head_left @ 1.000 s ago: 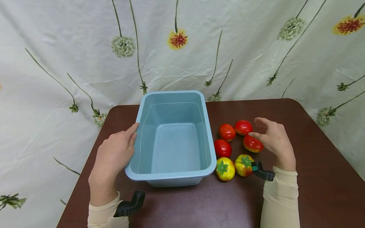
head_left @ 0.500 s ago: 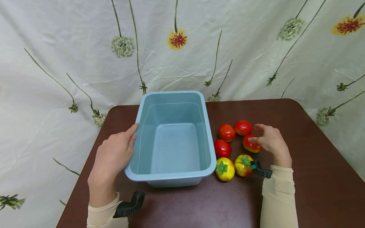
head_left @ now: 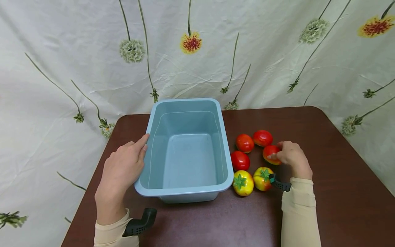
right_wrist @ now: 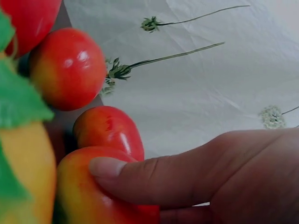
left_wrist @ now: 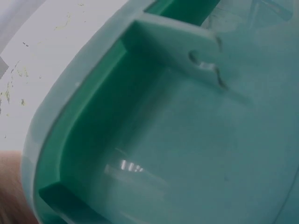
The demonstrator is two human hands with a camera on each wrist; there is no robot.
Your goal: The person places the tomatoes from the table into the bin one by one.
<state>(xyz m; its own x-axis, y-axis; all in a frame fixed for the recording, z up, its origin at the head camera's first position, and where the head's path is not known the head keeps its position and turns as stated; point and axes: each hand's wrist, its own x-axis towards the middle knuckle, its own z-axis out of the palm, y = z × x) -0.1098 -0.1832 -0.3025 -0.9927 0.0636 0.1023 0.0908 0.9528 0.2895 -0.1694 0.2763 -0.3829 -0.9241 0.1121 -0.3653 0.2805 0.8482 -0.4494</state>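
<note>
In the head view my left hand (head_left: 122, 171) touches the left rim of a light blue plastic basin (head_left: 184, 188), its index finger stretched along the edge. The undersides of the other left fingers are hidden. My right hand (head_left: 293, 157) pinches a red toy tomato (head_left: 269, 153) that lies on the table, right of the basin. The right wrist view shows the thumb (right_wrist: 145, 179) pressed on this tomato's red and yellow skin. Close by are more red tomatoes (head_left: 240, 160) and two yellow ones (head_left: 243, 183) with green leafy tops.
A dark brown table (head_left: 197, 223) carries everything. Behind it hangs a pale cloth (head_left: 262, 51) printed with flowers. The left wrist view is filled mostly by the basin's outer wall (left_wrist: 196, 149) and ribbed rim. Black wrist cameras (head_left: 140, 223) sit over the cream sleeves.
My right hand has come down and a little to the left, and its fingers have closed on the red tomato. My left hand stays at the basin's rim.
</note>
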